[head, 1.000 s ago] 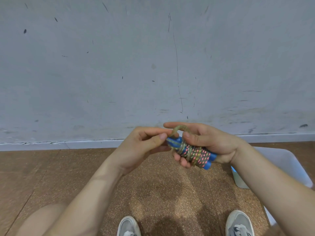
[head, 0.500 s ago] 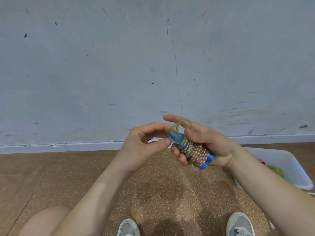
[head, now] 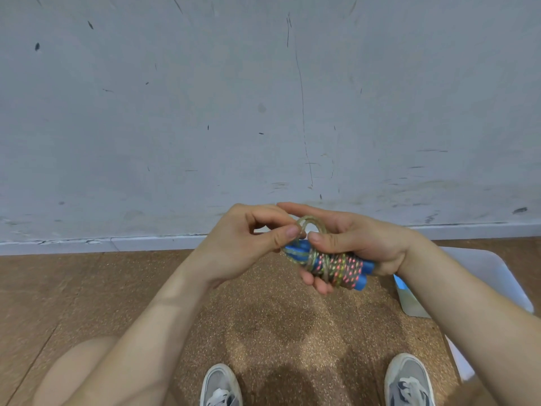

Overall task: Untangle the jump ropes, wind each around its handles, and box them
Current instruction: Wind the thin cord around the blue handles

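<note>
A jump rope with two blue handles lies bundled in my right hand, its multicoloured cord wound around both handles. A small loop of the cord sticks up above the bundle. My left hand pinches that loop between thumb and forefinger at the bundle's left end. My right thumb presses on the wound cord from above. A white plastic box sits on the floor at the right, mostly hidden behind my right forearm.
A grey scuffed wall with a pale baseboard rises just ahead. Below is a brown cork floor. My two grey shoes show at the bottom edge, and a bare knee at bottom left.
My left thumb and forefinger have closed on the cord loop above the handles. The bundle has tilted flatter in my right hand, and the view has shifted so less of the box shows.
</note>
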